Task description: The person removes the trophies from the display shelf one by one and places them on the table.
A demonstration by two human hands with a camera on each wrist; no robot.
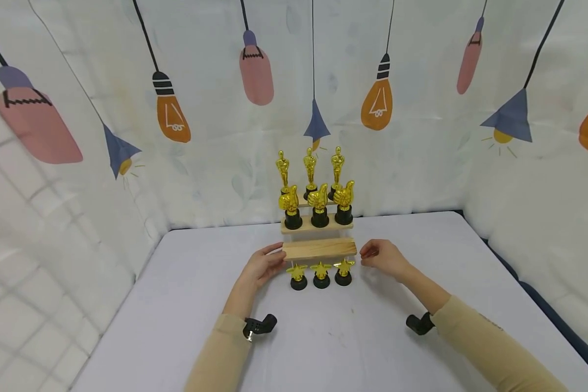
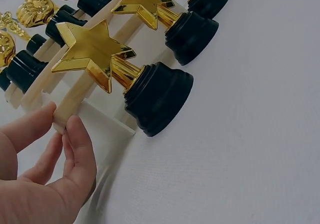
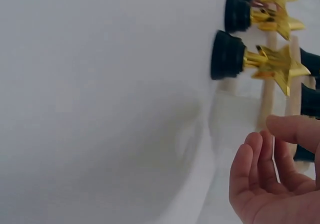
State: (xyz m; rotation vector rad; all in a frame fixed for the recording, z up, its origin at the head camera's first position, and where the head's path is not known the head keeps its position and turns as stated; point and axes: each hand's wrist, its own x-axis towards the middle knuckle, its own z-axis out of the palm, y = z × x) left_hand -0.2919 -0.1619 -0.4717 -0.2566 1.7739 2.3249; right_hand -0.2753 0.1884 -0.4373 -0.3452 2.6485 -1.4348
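Observation:
A pale wooden board [image 1: 319,249] forms the lowest, front step of a stepped stand, and its upper face is bare. The left hand [image 1: 259,267] pinches the board's left end between thumb and fingers, as the left wrist view shows close up. At the opposite end, the right hand [image 1: 384,256] hovers with loosely bent fingers, its thumb [image 3: 287,127] close by the board's tip. In front of the board, a row of three gold star trophies [image 1: 320,275] on black bases stands on the white table.
Three gold thumbs-up trophies [image 1: 319,206] stand on the middle step [image 1: 318,229]. Behind them, three gold figure statuettes [image 1: 310,166] occupy the top step. A patterned curtain [image 1: 215,179] borders the back of the white table [image 1: 323,348].

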